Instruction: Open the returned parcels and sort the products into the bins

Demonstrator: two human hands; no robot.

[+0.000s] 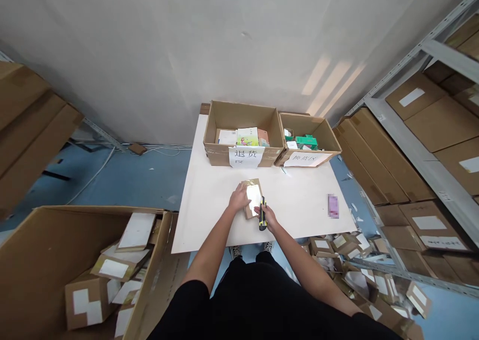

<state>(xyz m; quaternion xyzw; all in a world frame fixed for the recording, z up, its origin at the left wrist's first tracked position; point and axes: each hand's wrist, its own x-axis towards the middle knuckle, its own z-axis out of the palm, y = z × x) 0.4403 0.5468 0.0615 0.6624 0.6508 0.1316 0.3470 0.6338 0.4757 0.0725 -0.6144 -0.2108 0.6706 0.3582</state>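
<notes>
A small brown cardboard parcel point(253, 196) with a white label lies on the white table point(209, 200) in front of me. My left hand point(238, 198) rests on the parcel's left edge, fingers curled over it. My right hand point(268, 217) grips a black and yellow utility knife point(262, 214), whose tip sits against the parcel's right side.
Two open cartons stand at the table's far edge: the left carton point(242, 130) holds books, the right carton point(309, 141) holds green items. A pink object point(333, 205) lies at the table's right. A big box of parcels point(75, 270) sits at lower left; loose parcels point(359, 265) and shelving on the right.
</notes>
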